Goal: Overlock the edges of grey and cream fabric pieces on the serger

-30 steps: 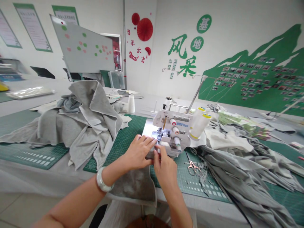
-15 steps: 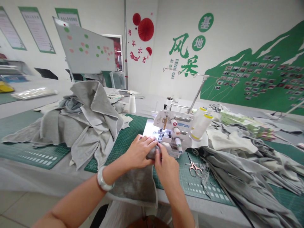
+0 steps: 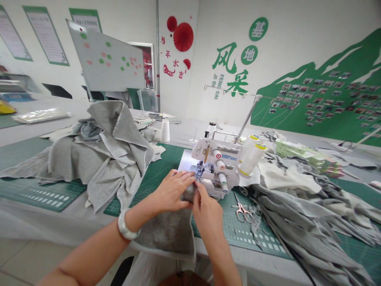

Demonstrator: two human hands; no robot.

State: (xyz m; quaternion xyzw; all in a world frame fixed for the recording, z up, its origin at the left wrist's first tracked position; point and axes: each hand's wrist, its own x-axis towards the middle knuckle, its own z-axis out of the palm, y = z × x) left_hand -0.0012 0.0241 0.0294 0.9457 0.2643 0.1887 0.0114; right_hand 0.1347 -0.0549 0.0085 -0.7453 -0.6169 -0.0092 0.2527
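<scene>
A grey cloth (image 3: pixel 168 232) hangs over the table's front edge, its upper end at the front of a white overlock sewing machine (image 3: pixel 212 165). On that end lies my left hand (image 3: pixel 172 190), its fingers together and closed on the fabric, close to the lit needle area. My right hand (image 3: pixel 206 206) pinches the cloth's right edge with thumb and index finger, just beside the left fingertips. The part of the cloth under the fingers is hidden. White thread cones (image 3: pixel 252 159) stand on the right side of the machine.
Rose-handled scissors (image 3: pixel 244 213) and thread scraps lie on the green cutting mat (image 3: pixel 235 234) right of my hands. Grey cloth piles lie left (image 3: pixel 98 147) and right (image 3: pixel 300 210). A white spool (image 3: pixel 165 130) stands behind.
The view has shifted very slightly. Both hands have stayed on the cloth by the machine, with hardly any movement of the fingers.
</scene>
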